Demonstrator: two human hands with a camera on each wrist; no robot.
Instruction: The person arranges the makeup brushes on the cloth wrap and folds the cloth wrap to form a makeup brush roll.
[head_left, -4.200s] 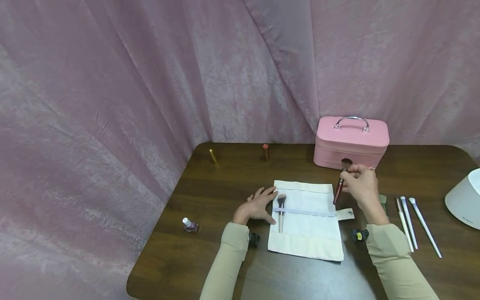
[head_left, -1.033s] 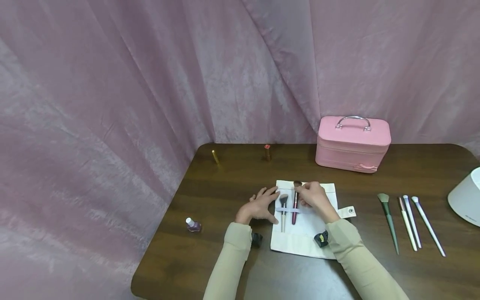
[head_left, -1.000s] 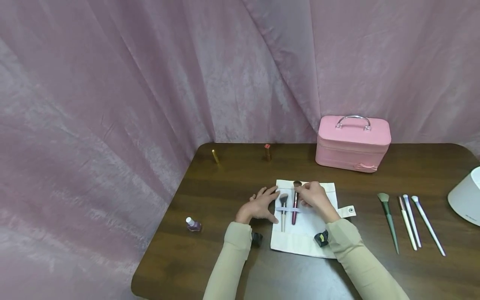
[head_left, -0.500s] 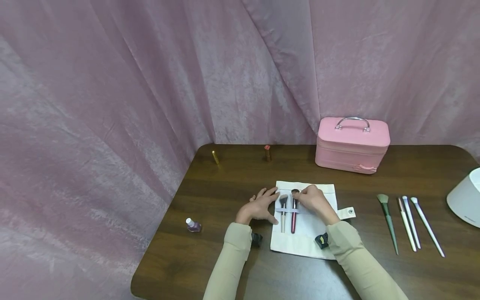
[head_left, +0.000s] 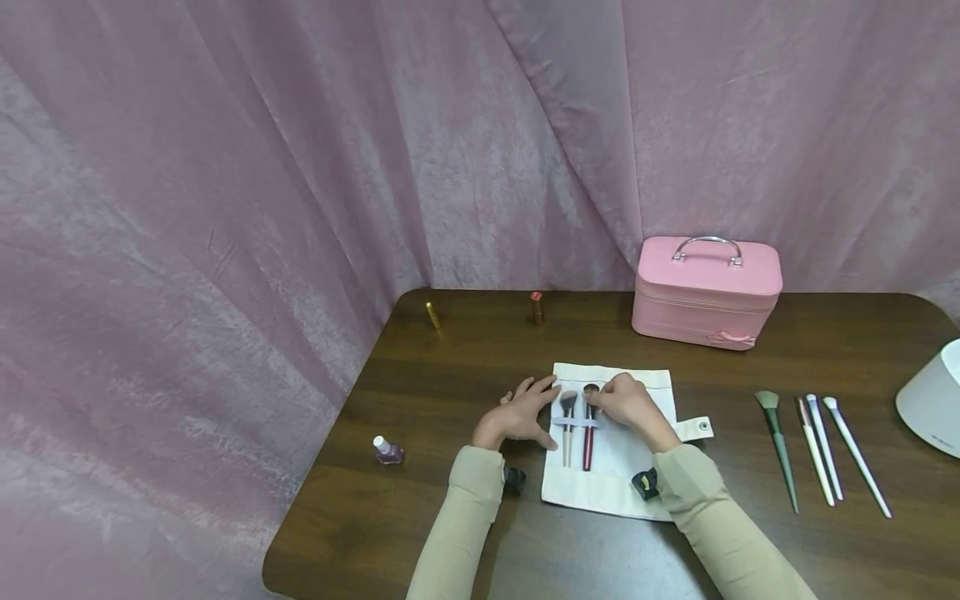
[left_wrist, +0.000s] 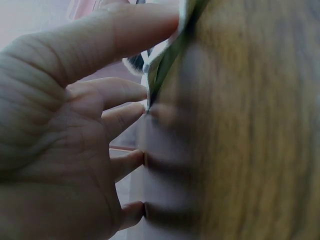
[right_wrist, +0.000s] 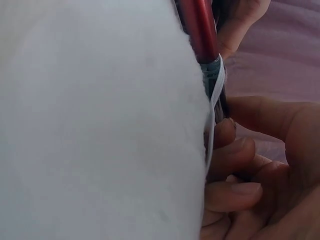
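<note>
A white cloth brush roll (head_left: 622,475) lies flat on the dark wooden table (head_left: 450,375). Two brushes sit side by side under its elastic band: a beige-handled one (head_left: 567,429) and a red-handled one (head_left: 588,442). My right hand (head_left: 600,398) pinches the red brush just below its bristles. In the right wrist view the red handle (right_wrist: 200,30) passes under the band (right_wrist: 217,95), with my curled fingers (right_wrist: 230,150) beside it. My left hand (head_left: 536,400) rests flat, fingers spread, on the roll's left edge. The left wrist view shows those fingers (left_wrist: 115,45) against the cloth edge (left_wrist: 165,55).
A pink vanity case (head_left: 705,287) stands at the back. A green brush (head_left: 776,446) and three pale ones (head_left: 821,450) lie to the right, beside a white tub (head_left: 933,400). A nail polish bottle (head_left: 386,451) and two lipsticks (head_left: 432,315) (head_left: 536,307) stand left and behind.
The right hand carried the red brush from near the pink case to the roll and slid it down under the band. The left hand stayed put.
</note>
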